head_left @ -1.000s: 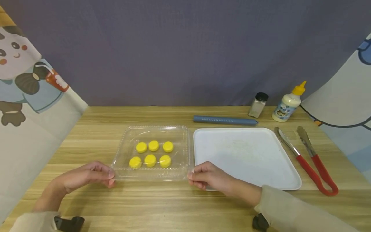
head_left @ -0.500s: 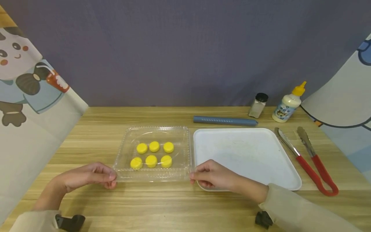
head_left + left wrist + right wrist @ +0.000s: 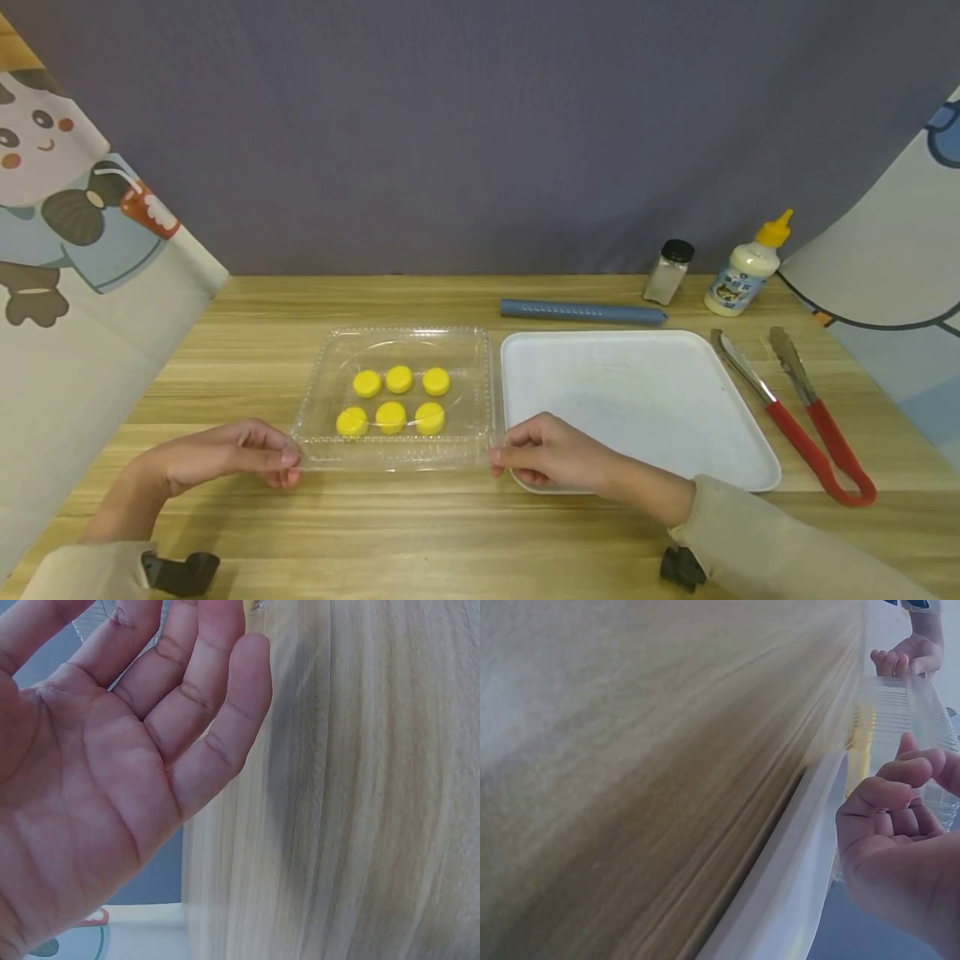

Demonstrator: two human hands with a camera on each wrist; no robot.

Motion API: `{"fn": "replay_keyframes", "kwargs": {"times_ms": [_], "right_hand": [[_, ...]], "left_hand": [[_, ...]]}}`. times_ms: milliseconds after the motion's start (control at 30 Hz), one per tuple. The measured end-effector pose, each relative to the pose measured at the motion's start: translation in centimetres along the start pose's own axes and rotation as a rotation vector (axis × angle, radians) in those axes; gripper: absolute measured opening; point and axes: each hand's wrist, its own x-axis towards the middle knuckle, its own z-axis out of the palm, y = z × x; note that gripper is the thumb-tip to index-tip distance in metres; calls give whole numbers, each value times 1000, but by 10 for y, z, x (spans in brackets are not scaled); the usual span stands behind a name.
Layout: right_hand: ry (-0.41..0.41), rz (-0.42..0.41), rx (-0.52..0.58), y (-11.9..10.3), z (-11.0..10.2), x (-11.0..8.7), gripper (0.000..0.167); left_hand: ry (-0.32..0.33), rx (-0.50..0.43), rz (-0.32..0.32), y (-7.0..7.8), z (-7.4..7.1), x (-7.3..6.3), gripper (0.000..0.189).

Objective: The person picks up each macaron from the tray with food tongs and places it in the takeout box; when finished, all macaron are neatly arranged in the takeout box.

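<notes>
A clear plastic box (image 3: 397,458) sits left of the middle of the table, with several round yellow pieces (image 3: 391,417) showing through it in two rows. My left hand (image 3: 225,457) pinches its near left corner between thumb and fingers. At the near right corner, my right hand (image 3: 555,454) pinches the edge, its forearm passing over the white tray (image 3: 637,408). The right wrist view shows the box's ribbed side (image 3: 889,701) stretching between both hands. In the left wrist view the palm (image 3: 82,787) faces the camera and the fingertips are partly out of frame.
Behind the tray lies a blue-grey stick (image 3: 581,312). A black-capped jar (image 3: 667,273) and a yellow-nozzled squeeze bottle (image 3: 742,275) stand at the back right. Red-handled tongs (image 3: 825,442) lie spread right of the tray. A dark curtain (image 3: 480,142) hangs behind the table.
Both hands and the box have shifted slightly to the right and toward me since a second ago. In the last half second they have hardly moved.
</notes>
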Motion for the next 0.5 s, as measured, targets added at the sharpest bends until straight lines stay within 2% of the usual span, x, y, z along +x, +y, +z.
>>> {"fn": "replay_keyframes", "kwargs": {"times_ms": [167, 267, 367, 500], "right_hand": [[-3, -4, -19, 0, -1, 0, 33], [5, -29, -93, -1, -4, -1, 32], [34, -61, -197, -3, -13, -6, 27], [112, -80, -316, -6, -30, -15, 23]], "left_hand": [[7, -3, -2, -2, -2, 0, 30], [20, 9, -8, -3, -3, -2, 32], [51, 29, -52, -2, -6, -4, 36], [118, 86, -138, 3, -10, -7, 46]]}}
